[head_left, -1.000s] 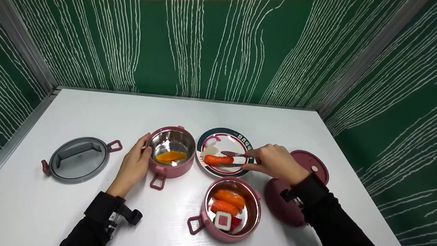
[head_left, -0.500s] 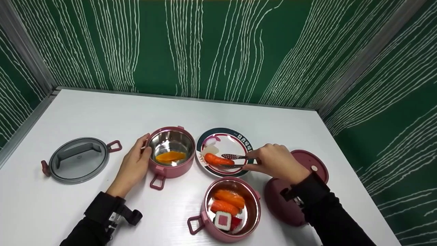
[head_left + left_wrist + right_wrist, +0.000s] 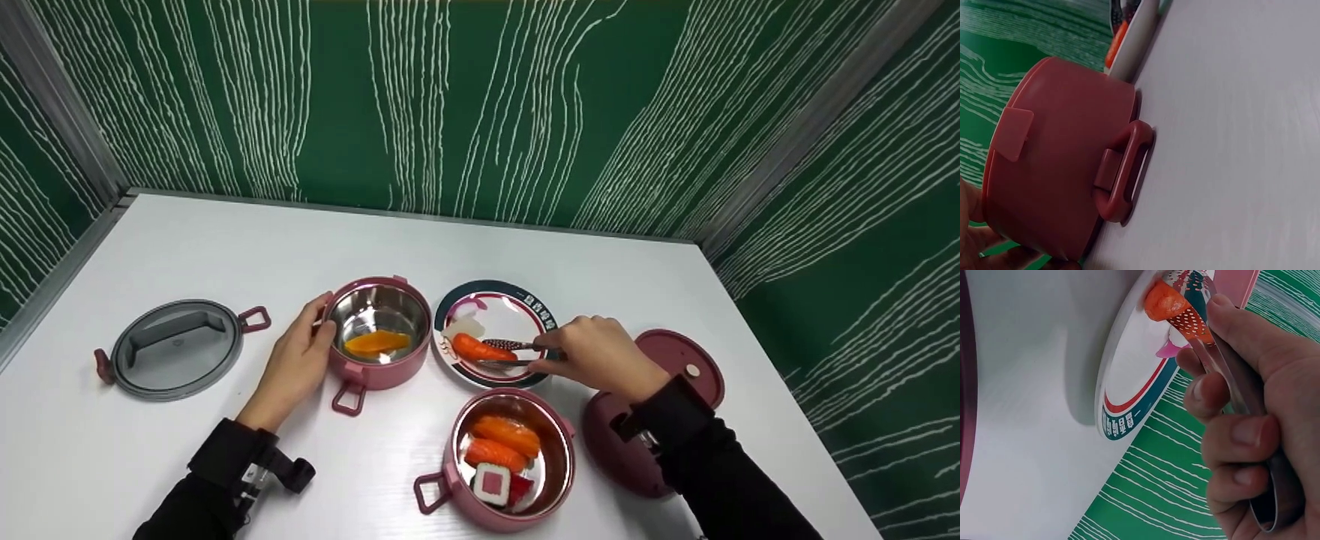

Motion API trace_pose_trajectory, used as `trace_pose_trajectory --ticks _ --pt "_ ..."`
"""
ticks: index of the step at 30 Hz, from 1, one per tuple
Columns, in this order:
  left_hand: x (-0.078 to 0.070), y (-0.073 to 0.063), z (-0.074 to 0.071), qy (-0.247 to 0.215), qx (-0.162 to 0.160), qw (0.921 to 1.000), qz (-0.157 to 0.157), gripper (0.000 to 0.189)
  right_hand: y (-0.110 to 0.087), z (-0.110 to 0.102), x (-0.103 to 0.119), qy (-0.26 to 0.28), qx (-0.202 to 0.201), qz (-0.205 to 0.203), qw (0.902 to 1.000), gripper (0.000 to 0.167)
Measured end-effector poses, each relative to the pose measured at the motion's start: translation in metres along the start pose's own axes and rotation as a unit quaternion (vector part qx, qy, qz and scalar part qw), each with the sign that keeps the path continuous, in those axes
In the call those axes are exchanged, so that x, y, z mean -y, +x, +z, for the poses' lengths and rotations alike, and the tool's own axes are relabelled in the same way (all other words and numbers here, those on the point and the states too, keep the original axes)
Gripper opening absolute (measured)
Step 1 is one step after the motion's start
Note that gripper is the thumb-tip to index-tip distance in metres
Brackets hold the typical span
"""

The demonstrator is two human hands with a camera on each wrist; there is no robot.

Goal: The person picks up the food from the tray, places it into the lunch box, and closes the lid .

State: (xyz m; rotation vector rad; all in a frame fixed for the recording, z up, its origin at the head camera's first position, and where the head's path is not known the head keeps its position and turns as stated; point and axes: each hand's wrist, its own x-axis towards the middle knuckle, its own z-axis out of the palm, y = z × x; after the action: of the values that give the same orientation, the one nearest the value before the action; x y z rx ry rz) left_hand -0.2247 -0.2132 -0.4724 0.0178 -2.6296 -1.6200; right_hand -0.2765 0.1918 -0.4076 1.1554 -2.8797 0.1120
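Note:
My left hand (image 3: pixel 297 360) holds the left side of a pink pot (image 3: pixel 390 374) with a steel inside, thumb at the rim. A yellow-orange food piece (image 3: pixel 377 343) lies in that pot. My right hand (image 3: pixel 602 358) grips metal tongs (image 3: pixel 1229 374) with perforated tips. The tips lie either side of a long, rounded orange food piece (image 3: pixel 480 347) on a green-rimmed plate (image 3: pixel 457 296). In the right wrist view a perforated tip overlaps the orange food piece (image 3: pixel 1166 302). Beside it on the plate are a whitish piece (image 3: pixel 464 328) and a pink-purple piece (image 3: pixel 471 307).
Nearer me stands a second pink pot (image 3: pixel 454 480), holding two orange pieces (image 3: pixel 495 454), a white square roll (image 3: pixel 492 484) and a red piece (image 3: pixel 520 489). A grey lid (image 3: pixel 178 358) lies at left. Dark red lids (image 3: pixel 622 442) lie at right, partly under my right arm.
The orange piece has turned on the plate, its right end now lower, and the tongs' tips have drawn closer together. My left hand and the pots stay put.

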Motion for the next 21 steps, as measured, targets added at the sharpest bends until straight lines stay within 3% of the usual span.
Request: trace_pose_trajectory --ticks 8,13,21 --pt "-0.001 -0.001 0.000 -0.005 0.004 1.0000 0.006 0.051 -0.004 -0.005 -0.005 0.010 -0.014 -0.014 0.9998 0.023" --pt "-0.002 0.001 0.001 -0.003 0.005 1.0000 0.002 0.051 -0.005 -0.014 -0.006 0.019 -0.028 0.002 0.9994 0.028" --pt "-0.001 0.000 0.000 -0.008 0.010 0.9999 -0.002 0.051 0.007 -0.034 -0.002 0.007 -0.063 -0.005 0.9980 0.030"
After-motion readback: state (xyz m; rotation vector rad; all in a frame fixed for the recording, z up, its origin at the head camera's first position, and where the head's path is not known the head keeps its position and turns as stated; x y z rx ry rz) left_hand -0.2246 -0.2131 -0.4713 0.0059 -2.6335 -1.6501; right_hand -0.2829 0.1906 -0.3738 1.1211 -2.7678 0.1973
